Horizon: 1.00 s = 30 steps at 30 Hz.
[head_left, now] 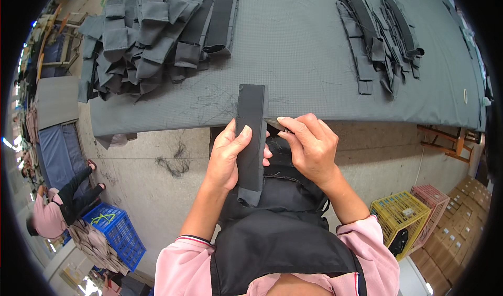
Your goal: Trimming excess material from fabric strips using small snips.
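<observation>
We list: one long fabric strip (254, 152), black-faced, grey-edged, gripped in our left hand (224, 157); beside it, our right hand (314, 146) pinches a small tool (272, 122).

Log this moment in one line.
left hand: holds long black-and-gray fabric strip | right hand: holds small gray-tipped tool, partly hidden, by strip's right edge
</observation>
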Each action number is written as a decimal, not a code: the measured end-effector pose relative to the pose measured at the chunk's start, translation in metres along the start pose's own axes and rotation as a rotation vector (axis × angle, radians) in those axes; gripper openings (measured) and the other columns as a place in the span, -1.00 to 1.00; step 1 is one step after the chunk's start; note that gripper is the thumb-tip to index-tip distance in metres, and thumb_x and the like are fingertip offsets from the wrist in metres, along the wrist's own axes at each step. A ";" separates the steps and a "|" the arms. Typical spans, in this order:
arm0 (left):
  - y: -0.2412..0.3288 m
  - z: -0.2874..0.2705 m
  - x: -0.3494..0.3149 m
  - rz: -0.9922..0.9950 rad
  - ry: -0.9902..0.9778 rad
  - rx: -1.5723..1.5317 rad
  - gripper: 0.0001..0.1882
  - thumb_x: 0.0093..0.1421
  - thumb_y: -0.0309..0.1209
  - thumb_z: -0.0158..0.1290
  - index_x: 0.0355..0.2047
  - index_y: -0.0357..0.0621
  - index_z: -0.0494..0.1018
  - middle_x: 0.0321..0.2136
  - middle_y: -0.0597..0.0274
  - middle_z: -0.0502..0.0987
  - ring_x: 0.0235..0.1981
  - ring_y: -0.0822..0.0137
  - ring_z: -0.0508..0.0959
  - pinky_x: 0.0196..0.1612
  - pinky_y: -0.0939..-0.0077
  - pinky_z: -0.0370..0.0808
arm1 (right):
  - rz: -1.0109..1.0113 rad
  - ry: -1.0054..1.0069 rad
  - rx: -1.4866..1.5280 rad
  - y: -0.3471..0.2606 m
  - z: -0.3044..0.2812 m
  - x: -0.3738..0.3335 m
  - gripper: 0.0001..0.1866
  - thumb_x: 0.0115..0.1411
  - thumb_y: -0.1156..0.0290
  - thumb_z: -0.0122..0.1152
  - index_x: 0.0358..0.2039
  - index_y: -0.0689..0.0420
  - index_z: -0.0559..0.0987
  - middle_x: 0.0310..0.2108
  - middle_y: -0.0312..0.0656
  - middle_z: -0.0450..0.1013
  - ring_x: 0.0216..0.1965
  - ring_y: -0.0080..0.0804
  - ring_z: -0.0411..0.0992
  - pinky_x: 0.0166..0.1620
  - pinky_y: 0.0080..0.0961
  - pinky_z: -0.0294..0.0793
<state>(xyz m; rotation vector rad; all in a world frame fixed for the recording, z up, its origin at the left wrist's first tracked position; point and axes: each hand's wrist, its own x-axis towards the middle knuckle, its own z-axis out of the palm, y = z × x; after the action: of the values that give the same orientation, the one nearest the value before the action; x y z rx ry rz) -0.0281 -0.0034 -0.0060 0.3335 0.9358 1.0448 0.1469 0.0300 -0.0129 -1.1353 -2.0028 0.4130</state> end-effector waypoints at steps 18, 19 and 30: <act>0.007 0.009 -0.003 -0.109 -0.055 0.183 -0.65 0.27 -0.36 -0.05 0.00 -0.27 0.25 -0.26 0.15 0.48 -0.42 0.41 0.55 -0.38 0.55 0.55 | 0.152 -0.109 0.252 -0.003 -0.002 0.007 -0.77 -0.12 0.55 0.32 -0.36 0.18 0.56 -0.48 -0.21 0.34 -0.59 -0.40 0.40 -0.54 -0.52 0.36; 0.007 0.010 -0.004 -0.126 -0.057 0.201 -0.66 0.27 -0.38 -0.05 0.00 -0.27 0.25 -0.27 0.16 0.47 -0.42 0.41 0.54 -0.38 0.55 0.55 | 0.152 -0.110 0.253 -0.001 0.000 0.008 -0.77 -0.12 0.55 0.32 -0.36 0.18 0.56 -0.48 -0.21 0.34 -0.59 -0.40 0.40 -0.54 -0.52 0.36; 0.007 0.009 -0.003 -0.134 -0.056 0.201 -0.64 0.27 -0.39 -0.07 0.03 -0.27 0.23 -0.28 0.14 0.49 -0.39 0.44 0.54 -0.35 0.55 0.55 | 0.314 -0.020 0.436 -0.004 0.005 -0.002 -0.78 -0.06 0.65 0.27 -0.34 0.20 0.56 -0.46 -0.20 0.31 -0.61 -0.51 0.36 -0.55 -0.59 0.38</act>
<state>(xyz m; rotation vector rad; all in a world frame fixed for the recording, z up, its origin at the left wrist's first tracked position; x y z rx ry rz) -0.0262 -0.0013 0.0053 0.4577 1.0015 0.8167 0.1414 0.0269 -0.0148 -1.1604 -1.6388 0.9723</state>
